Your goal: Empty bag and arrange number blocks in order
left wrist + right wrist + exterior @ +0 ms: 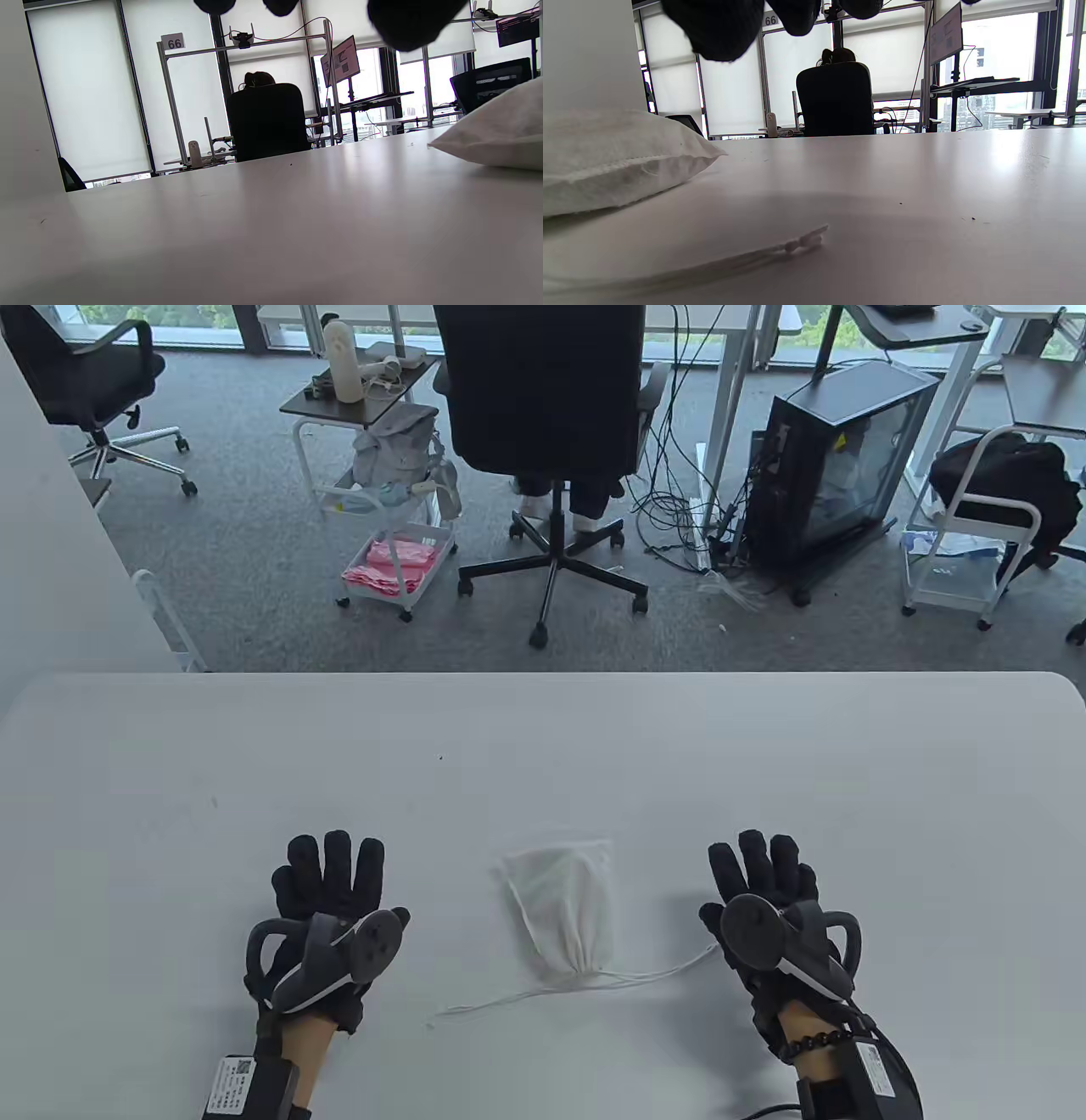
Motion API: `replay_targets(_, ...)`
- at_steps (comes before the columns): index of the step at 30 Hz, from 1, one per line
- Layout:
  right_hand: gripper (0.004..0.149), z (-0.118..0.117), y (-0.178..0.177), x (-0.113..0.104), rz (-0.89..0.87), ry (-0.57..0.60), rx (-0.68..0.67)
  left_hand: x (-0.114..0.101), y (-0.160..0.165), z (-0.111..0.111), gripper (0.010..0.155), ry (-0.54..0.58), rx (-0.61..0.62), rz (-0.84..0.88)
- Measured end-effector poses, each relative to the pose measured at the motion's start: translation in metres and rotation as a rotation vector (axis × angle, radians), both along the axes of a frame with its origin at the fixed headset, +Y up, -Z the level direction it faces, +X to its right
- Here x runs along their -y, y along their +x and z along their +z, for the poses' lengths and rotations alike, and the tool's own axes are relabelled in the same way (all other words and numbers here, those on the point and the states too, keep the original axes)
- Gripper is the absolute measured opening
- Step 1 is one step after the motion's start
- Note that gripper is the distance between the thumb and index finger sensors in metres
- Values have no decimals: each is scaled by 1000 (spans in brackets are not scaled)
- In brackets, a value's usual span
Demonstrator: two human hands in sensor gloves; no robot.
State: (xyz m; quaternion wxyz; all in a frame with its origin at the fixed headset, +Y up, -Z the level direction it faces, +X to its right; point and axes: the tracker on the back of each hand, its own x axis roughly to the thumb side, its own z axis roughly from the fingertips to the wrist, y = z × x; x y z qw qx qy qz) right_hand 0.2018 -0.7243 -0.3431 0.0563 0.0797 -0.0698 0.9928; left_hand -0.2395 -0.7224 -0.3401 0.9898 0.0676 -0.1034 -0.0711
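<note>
We have not yet begun: our left hand [327, 899] lies flat on the white table [543, 746], fingers spread and straight, holding nothing. Between our hands, near the table's front edge, sits the white drawstring bag [564, 903], apart from both hands, its gathered neck pointing toward us and cinched tight. It looks soft and plump, so we judge the number blocks are inside, though none shows. Its drawstring [594, 980] trails out both ways, one end lying loose to the left, the other running right toward our right hand [764, 899], which also rests flat and holds nothing. Next we likely need to grip the bag, loosen the neck and tip the blocks out.
</note>
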Motion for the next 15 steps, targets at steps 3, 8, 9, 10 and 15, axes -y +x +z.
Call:
replay_targets(3,69,0,2,0,-5,4,8,0,0,0,84,6,0,-1)
replay_targets(8,69,3,4,-4,-31,21,14,1,-1,1,83,20,2,9)
replay_targets(9,69,3,4,-5,-34,24,14,1,0,1,83,23,3,10)
replay_targets(10,69,4,4,-6,-38,29,13,1,0,1,83,26,5,9)
replay_targets(15,69,6,4,-8,-46,54,9,1,0,1,82,42,6,9)
